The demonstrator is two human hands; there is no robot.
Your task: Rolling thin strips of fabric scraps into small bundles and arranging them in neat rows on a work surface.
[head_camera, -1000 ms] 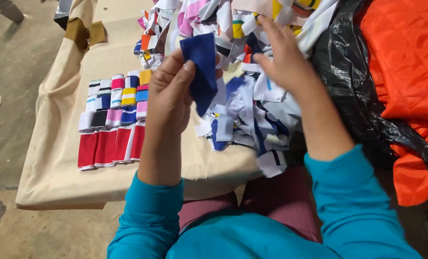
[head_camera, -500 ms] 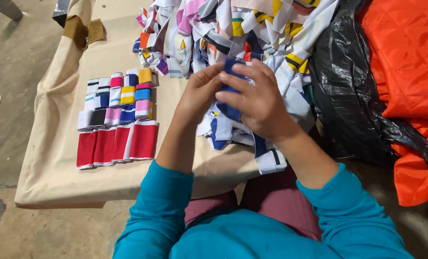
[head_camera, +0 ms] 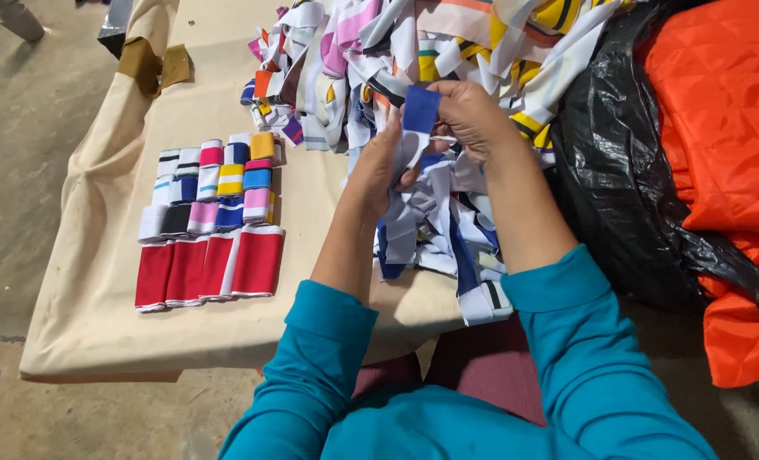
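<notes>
Left hand (head_camera: pixel 379 166) and right hand (head_camera: pixel 473 115) both pinch a blue strip (head_camera: pixel 420 111) above the loose strip pile (head_camera: pixel 413 51) on the counter (head_camera: pixel 98 332). A slack pinch could drop it into the pile, mixing it away from the sorted rows (head_camera: pixel 213 226).

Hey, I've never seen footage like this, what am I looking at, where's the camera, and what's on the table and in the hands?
There is no machine here. The single picture comes from a camera worn on a person's head, looking down at their own arms in teal sleeves. The left hand and right hand together hold up a blue fabric strip between their fingers. Below is a table draped in beige cloth. On it lie rows of folded fabric bands: red bands nearest the person, striped bands behind them. Under the hands is a loose heap of strips. Beside the table are a black plastic bag and orange quilted fabric.
</notes>
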